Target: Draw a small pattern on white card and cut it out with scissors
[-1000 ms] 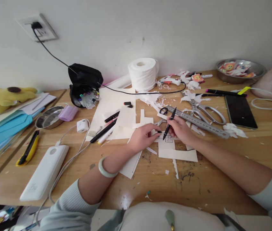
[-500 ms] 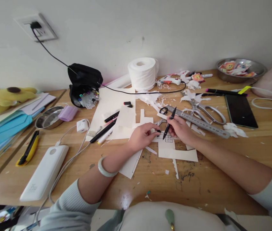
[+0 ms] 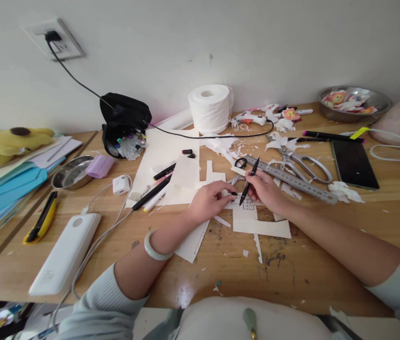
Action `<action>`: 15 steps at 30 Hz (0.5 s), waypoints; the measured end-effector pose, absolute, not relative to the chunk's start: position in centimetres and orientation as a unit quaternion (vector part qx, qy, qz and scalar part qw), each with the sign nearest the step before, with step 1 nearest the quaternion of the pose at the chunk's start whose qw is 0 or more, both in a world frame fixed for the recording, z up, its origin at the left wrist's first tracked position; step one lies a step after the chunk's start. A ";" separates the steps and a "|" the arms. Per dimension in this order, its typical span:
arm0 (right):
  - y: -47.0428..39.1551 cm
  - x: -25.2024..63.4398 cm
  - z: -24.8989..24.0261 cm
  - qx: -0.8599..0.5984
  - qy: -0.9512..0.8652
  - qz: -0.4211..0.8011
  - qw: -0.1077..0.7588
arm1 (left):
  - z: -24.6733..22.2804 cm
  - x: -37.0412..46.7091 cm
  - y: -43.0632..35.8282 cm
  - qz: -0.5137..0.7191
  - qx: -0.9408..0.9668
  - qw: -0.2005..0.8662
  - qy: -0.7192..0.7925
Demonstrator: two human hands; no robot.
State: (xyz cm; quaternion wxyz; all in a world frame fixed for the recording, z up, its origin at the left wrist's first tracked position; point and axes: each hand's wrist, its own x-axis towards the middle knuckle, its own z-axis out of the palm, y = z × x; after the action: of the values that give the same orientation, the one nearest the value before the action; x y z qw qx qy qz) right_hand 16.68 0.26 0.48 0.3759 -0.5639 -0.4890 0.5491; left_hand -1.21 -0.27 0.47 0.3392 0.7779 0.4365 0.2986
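Looks mid-job. Left hand (image 3: pixel 208 202) pinches a small black piece (image 3: pixel 234 193) between thumb and fingers; probably the pen's cap, too small to be sure. Right hand (image 3: pixel 264 189) grips one black pen (image 3: pixel 244 193), tip down over the drawn card (image 3: pixel 245 213), in front of the ruler (image 3: pixel 302 182). Can't tell if the tip touches.

Done: card is cut, with black rounded outlines inked on it near the tip. Part of the drawing is hidden by the hands. Left: some card near the outlines is bare, no colour on them; can't tell if either is meant to be filled.

Counts:
- pen in hand: 1, black piece: 1
- loose markers (image 3: pixel 152 192) left of the hands: 4 I can make out (2 black, 1 pink, 1 white with yellow end)
- ruler: 1
- big scissors (image 3: pixel 287 154): 1; a black ring (image 3: pixel 241 163) by the ruler may be a second pair
- cutter (image 3: pixel 42 219): 1
- roll (image 3: pixel 208 113): 1
- glue gun (image 3: pixel 253 119): 1
- steel bowls (image 3: pixel 341 116): 2
- phones (image 3: pixel 353 163): 1 whole, apparently 1 more cut off at the right edge
- pouch (image 3: pixel 125 106): 1, pens inside too packed to count
- scraps on the counter (image 3: pixel 309 264): too many to count
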 end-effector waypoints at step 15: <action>0.2 16.7 0.1 -0.563 -0.491 0.546 0.378 | 0.4 -1.2 -0.3 0.299 0.791 0.314 0.432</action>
State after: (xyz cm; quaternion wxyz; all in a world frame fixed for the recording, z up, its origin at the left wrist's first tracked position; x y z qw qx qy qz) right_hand 16.75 0.20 0.09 0.3782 -0.5634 -0.4912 0.5462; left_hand -1.23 -0.33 0.37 0.3135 0.7910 0.4318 0.2992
